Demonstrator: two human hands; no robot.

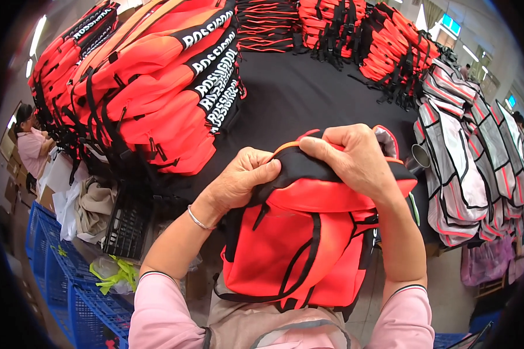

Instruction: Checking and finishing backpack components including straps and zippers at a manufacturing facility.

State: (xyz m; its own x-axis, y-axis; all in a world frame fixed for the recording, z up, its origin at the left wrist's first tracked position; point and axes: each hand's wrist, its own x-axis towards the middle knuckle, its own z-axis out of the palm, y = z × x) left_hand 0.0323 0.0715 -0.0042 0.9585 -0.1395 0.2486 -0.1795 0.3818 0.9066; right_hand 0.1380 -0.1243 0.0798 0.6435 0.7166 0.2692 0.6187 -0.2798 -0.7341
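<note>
A red and black backpack point(291, 244) rests against my front at the table's near edge, its black top turned up toward me. My left hand point(247, 177) pinches the black fabric at the top's left side, thumb pressed against the fingers, beside an orange edge strip point(285, 146). Gripping the same top edge farther right is my right hand point(355, 157), thumb along the black fabric and fingers curled over the far side. Straps with black trim hang down the red panel. What lies beneath the fingers of my right hand is hidden.
Red backpacks stand in a tall stack point(151, 110) at the left of the black table point(297, 87); more piles line its far side. Grey and white bag pieces point(457, 168) are heaped at right. Blue crates point(70, 279) and a black crate point(128, 221) sit lower left. Another person point(32, 142) is far left.
</note>
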